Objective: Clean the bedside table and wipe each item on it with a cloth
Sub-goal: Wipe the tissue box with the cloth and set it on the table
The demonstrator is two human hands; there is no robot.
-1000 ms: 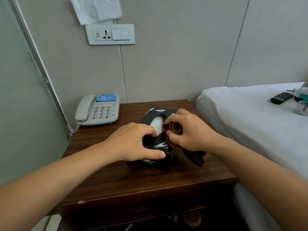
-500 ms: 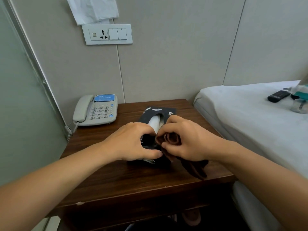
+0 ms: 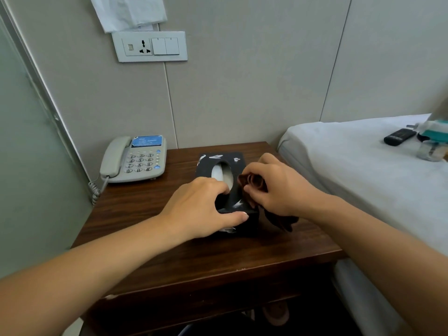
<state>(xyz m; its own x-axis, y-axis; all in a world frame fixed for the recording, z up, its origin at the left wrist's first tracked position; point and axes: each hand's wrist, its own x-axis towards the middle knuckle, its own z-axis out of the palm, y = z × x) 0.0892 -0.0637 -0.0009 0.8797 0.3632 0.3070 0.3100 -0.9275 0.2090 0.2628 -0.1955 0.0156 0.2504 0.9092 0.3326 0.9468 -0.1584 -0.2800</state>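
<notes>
A black tissue box with white bird prints lies in the middle of the dark wooden bedside table. My left hand grips its near left corner, thumb along the front edge. My right hand holds a bunched dark brown cloth pressed on the box's right side, and the cloth's tail hangs down onto the table. A grey corded telephone sits at the table's back left.
A bed with a white sheet borders the table on the right, carrying a black remote and a clear cup. A wall socket panel hangs above. A frosted glass panel stands at left.
My right hand with the cloth has shifted slightly along the right side of the box top. My left hand keeps its grip on the box.
</notes>
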